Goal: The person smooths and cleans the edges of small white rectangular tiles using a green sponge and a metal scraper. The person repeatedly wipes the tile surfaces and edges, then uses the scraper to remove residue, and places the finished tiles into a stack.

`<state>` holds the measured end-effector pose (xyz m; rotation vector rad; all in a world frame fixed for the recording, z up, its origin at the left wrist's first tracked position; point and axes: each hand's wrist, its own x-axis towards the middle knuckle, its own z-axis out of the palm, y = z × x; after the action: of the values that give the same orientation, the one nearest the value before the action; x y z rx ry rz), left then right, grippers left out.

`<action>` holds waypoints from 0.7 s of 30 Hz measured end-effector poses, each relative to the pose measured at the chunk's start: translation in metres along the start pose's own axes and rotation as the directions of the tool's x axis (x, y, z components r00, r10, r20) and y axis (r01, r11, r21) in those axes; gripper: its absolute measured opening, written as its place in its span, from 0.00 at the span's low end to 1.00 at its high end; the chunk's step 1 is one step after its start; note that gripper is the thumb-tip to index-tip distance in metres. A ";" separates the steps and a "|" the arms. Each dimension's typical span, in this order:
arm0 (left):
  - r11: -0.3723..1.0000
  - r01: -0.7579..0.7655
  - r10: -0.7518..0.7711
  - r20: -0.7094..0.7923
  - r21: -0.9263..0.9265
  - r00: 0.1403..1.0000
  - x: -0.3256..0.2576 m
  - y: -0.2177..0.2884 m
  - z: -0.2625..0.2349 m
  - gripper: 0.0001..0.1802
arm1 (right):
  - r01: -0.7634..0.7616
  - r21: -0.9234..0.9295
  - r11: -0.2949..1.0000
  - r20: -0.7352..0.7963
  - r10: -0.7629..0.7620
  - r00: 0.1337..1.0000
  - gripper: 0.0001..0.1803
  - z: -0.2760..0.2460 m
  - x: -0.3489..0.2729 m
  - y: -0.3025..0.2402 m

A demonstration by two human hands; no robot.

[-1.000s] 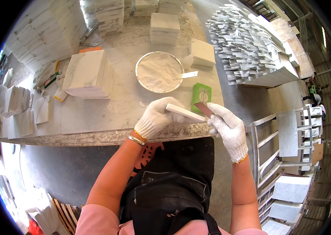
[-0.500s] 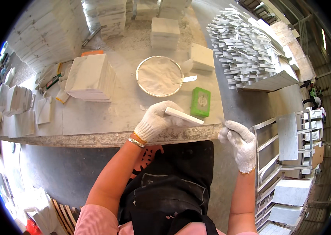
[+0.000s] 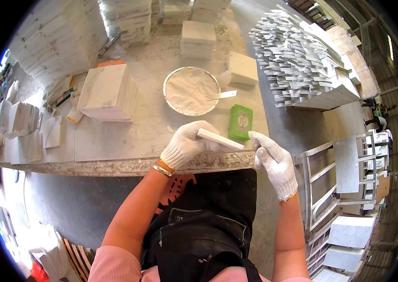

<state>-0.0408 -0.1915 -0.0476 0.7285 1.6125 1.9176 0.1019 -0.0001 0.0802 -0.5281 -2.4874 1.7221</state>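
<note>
The left hand (image 3: 190, 137) has its grip closed on a thin white stone piece (image 3: 220, 139), holding it tilted over the front edge of the desk (image 3: 109, 143), with the far end sloping down to the right. The right hand (image 3: 275, 162) hovers just beside that end, apart from it, fingers curled; whether its grip contains anything cannot be told. The step in hand seems to be close handwork at the piece's exposed right end, the left hand serving as the clamp. The next move would call for a steady left hold and the right fingertips brought squarely to that edge. Just behind lies a green box (image 3: 240, 123); beyond it stands a round tub (image 3: 191, 114) of pale powder with a white scraper (image 3: 227, 94), and to the left a stack of white tiles (image 3: 102, 89).
</note>
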 end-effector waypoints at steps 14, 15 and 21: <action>1.000 0.025 -0.024 0.033 -0.018 0.999 0.001 0.006 0.001 0.11 | 0.192 -0.132 0.973 0.500 -0.102 0.860 0.15 -0.011 0.073 -0.015; 0.998 0.027 -0.025 0.039 -0.053 0.999 0.002 0.006 0.001 0.11 | 0.211 -0.131 0.969 0.526 -0.113 0.843 0.15 -0.011 0.077 -0.016; 0.997 0.030 -0.030 0.011 -0.070 0.999 0.002 0.003 0.002 0.10 | 0.262 -0.159 0.952 0.598 -0.119 0.793 0.16 -0.012 0.082 -0.025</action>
<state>-0.0405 -0.1893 -0.0443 0.6800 1.5331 1.9361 0.0219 0.0295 0.0963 0.3119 -3.0374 1.7078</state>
